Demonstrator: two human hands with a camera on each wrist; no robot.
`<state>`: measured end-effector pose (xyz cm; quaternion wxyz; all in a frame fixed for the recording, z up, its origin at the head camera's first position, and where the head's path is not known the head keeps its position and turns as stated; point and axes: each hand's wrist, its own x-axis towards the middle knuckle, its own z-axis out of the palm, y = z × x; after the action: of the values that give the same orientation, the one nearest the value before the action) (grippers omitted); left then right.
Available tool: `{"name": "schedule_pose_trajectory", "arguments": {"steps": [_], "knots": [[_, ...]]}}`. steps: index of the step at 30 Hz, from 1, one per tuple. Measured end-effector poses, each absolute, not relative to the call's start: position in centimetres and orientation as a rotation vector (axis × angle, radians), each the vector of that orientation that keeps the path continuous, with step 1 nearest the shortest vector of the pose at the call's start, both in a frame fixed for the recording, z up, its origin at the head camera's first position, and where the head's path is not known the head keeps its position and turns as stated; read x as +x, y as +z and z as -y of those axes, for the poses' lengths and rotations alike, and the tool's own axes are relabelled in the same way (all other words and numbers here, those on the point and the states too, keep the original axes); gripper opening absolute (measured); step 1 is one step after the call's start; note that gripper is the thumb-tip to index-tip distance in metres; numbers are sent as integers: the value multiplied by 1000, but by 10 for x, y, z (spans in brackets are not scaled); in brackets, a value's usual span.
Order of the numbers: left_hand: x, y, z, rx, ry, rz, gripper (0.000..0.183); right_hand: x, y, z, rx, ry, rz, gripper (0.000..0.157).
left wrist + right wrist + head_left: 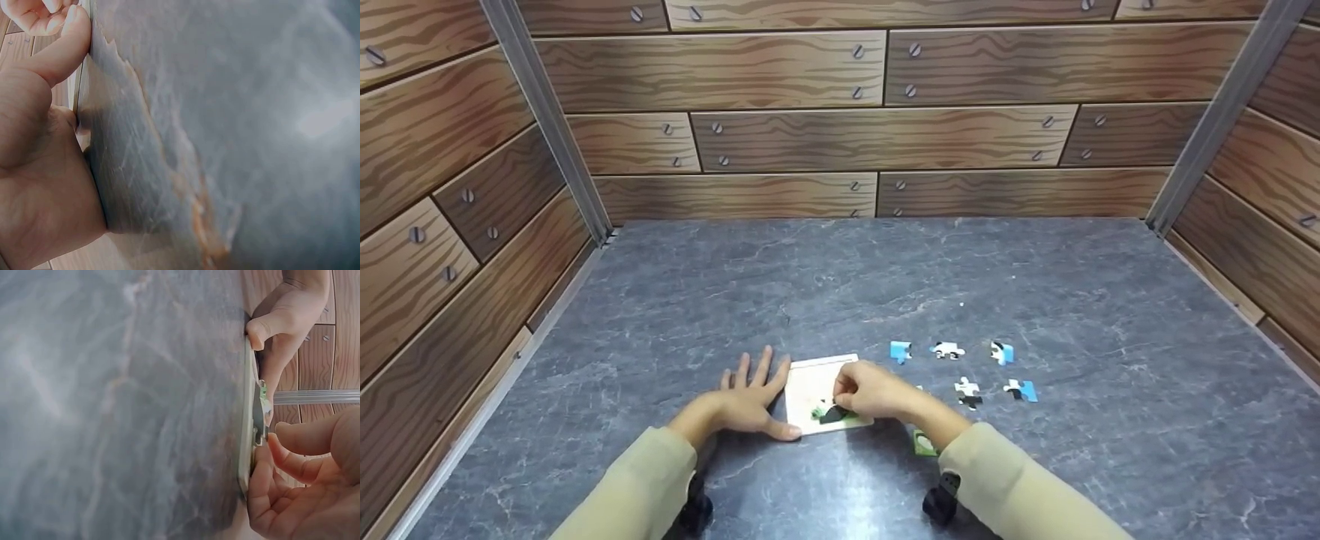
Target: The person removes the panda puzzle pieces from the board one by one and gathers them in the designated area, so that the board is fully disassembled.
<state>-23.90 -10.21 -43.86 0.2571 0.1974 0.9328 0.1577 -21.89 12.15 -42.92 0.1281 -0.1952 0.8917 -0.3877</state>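
Observation:
A white puzzle board (810,382) lies on the grey table, a little tilted to one side. My left hand (748,405) is spread flat at the board's left edge, the thumb over its lower left corner. On the board's lower part are green, white and black puzzle pieces (831,412). My right hand (874,390) is over the board's right half, thumb and index finger pinching a puzzle piece (266,431) there. Its outline is partly hidden by the fingers. The left wrist view shows mainly my left thumb (64,53) and palm beside the tabletop.
Right of the board lie loose pieces: a blue one (900,351), a white-black one (948,350), a blue-edged one (1003,352), another white-black one (968,391) and a blue-black one (1021,389). A green piece (924,443) sits by my right forearm. Wood-patterned walls (885,142) enclose the table.

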Motion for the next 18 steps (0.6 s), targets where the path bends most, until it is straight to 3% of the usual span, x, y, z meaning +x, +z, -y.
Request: {"name": "schedule_pose_trajectory", "arguments": {"steps": [18], "knots": [[-239,-438,101,513,435,-2520,112,-218,-430,-119,-578,-1117,-2653,8]]}}
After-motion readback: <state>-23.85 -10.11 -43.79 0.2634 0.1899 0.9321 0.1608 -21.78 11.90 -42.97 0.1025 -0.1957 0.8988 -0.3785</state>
